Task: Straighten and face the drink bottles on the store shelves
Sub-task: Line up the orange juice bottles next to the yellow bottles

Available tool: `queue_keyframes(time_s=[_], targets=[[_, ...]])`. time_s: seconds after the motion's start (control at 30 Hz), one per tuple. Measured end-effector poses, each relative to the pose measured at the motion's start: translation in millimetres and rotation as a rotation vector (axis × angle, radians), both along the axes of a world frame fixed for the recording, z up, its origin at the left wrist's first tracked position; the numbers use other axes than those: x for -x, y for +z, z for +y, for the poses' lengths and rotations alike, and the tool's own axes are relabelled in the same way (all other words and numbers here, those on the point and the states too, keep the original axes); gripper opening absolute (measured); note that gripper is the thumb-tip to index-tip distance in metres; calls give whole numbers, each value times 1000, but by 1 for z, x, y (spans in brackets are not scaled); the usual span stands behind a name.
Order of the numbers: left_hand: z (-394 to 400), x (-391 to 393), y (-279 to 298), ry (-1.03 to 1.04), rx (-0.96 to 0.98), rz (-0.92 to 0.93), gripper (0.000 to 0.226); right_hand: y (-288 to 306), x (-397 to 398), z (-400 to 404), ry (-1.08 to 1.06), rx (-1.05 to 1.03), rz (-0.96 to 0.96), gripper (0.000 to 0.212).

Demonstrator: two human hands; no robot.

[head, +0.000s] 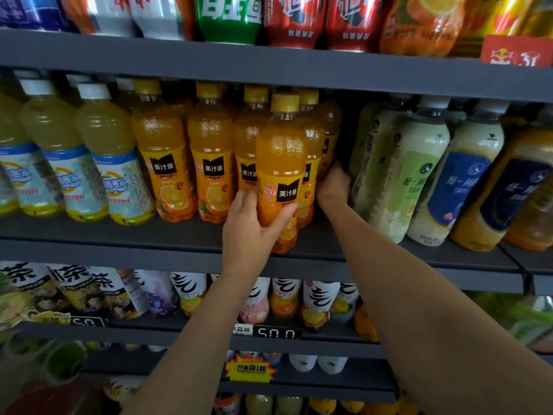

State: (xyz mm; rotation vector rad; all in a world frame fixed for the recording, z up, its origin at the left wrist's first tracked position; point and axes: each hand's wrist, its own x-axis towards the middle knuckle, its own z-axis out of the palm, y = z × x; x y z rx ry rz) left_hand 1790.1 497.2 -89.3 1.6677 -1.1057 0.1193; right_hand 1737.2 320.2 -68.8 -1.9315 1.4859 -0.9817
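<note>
Left hand [254,226] gripped the front orange juice bottle [279,175] low, at the lip of the middle shelf [119,235], label outward, likely to face it; right hand [333,184] reached behind its row, fingers hidden, grip untellable.

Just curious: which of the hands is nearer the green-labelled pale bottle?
Right. The right hand reaches in just left of the green-labelled bottle; the left hand is farther left.

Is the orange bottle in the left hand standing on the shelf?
Cannot tell. The left hand grips the orange bottle upright at the shelf edge.
</note>
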Motion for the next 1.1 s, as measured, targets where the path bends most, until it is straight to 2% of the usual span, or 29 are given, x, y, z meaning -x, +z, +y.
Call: queue_keyframes(time_s=[0.2,0.3,0.37,0.43,0.53,0.63,0.77,0.87,1.0,1.1], targets=[[0,-1,0,-5,-2,1,75,9,-1,1,30,-140,-32,37],[1,1,1,-7,-1,3,77,11,17,14,22,-67,-132,38],[2,3,2,-12,-4,5,78,16,30,23,151,-68,-247,40],[3,4,4,-22,-10,17,80,22,40,30,349,-172,-337,43],[5,4,7,-39,-21,33,83,27,44,32,494,-292,-346,44],[8,3,9,-46,-45,41,83,22,35,29,509,-320,-313,41],[8,0,10,-52,-74,55,69,25,28,19,551,-382,-249,44],[6,0,8,-48,-72,39,70,24,27,16,595,-410,-264,43],[5,3,7,-42,-51,20,82,12,26,22,469,-266,-369,40],[5,2,6,-39,-44,28,83,7,31,22,376,-223,-404,41]])
